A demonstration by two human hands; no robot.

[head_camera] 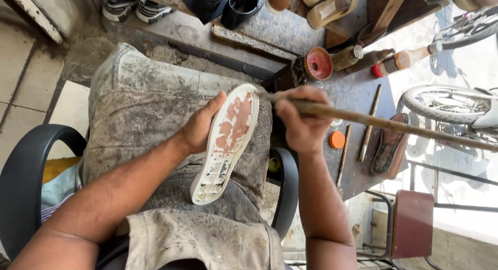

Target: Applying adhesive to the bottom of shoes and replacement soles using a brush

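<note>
Gripping shoe [226,145], left hand [199,127]; right hand [301,126] clutches stick [384,123].

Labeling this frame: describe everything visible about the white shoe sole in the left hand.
The white shoe sole looks like rubber, inner face up, blotched with reddish-brown patches over its front half, with moulded ribs at the heel end. It lies tilted across the person's lap. The left hand grips its edge; the long stick in the right hand meets its toe end.
</note>
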